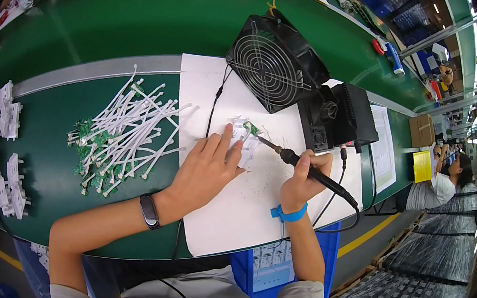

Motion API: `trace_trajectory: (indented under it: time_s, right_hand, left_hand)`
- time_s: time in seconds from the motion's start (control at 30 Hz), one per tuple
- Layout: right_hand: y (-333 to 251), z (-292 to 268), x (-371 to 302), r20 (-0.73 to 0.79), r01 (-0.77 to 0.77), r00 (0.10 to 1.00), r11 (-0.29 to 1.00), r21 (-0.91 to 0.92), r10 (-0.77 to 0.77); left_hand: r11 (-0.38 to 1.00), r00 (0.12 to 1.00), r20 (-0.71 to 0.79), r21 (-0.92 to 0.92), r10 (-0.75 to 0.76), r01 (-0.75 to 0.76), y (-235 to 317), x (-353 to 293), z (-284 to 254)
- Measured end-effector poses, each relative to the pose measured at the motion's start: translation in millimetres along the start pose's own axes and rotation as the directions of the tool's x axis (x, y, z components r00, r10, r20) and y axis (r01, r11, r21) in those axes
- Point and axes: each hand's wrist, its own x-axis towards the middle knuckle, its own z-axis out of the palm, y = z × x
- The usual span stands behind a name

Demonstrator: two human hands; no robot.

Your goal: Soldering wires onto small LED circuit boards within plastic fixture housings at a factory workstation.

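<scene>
My left hand (210,163) holds a white plastic part (238,126) down on the white sheet, its fingers stretched over the part and partly hiding it. On that part sits a small green circuit board (251,128), with what seems to be a white lead by it. Closed round the handle of a black soldering iron (289,157), my right hand (305,179) points the metal tip at the board's edge. Whether the tip touches the board is too small to tell. Left of my hands lies a pile of white cables (138,130) with small green boards at their ends.
Beyond my hands stand a black fan (268,62) with a wire guard and a black box-shaped unit (351,115). Several white plastic parts (4,166) line the bench's left end. The white sheet (222,225) carries dark specks. A person (442,182) sits at the far right.
</scene>
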Motion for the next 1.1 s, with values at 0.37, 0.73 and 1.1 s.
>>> trace_trajectory:
  time_s: [0.37, 0.73, 1.1]
  right_hand:
    - [-29, -62, 71, -0.275, 0.227, 0.89, 0.878, -0.421, -0.363]
    - [57, -38, 107, -0.134, -0.061, 0.991, 0.935, -0.35, 0.014]
    - [36, -34, 102, 0.014, -0.096, 0.994, 0.945, -0.313, 0.106]
  left_hand:
    - [1.0, 1.0, -0.002, 0.0, 0.004, -0.004, -1, -1, -1]
    - [1.0, 0.998, -0.052, 0.018, 0.027, -0.026, 0, -3, 4]
    - [0.97, 0.997, -0.054, -0.24, -0.049, 0.035, -1, -2, -4]
